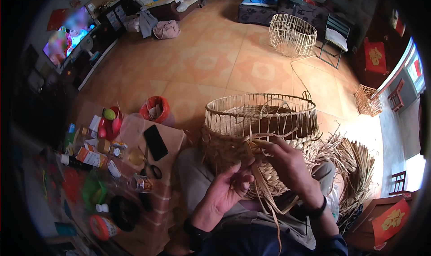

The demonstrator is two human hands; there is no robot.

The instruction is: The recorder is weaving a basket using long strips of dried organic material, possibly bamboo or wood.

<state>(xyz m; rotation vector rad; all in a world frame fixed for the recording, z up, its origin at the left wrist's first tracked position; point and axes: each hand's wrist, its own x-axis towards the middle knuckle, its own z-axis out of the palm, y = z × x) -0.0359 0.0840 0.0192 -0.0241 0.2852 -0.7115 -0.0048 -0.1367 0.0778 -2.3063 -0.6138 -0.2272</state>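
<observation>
A round basket rests on my lap, its lower wall braided from dried straw and its upper frame still bare ribs with a rim. From the front of the braid hang loose straw strands, reaching down between my hands. My left hand is closed, with curled fingers and thumb at the upper part of these strands. Against the basket's front wall, my right hand bends its fingers round a straw strand just below the bare ribs. Its fingertips are partly hidden.
A large straw bundle lies at my right. Left of me, a cluttered table carries a phone, scissors, bottles and jars. Beyond it stands a red-lined bin. Farther off are a bare basket frame and a chair.
</observation>
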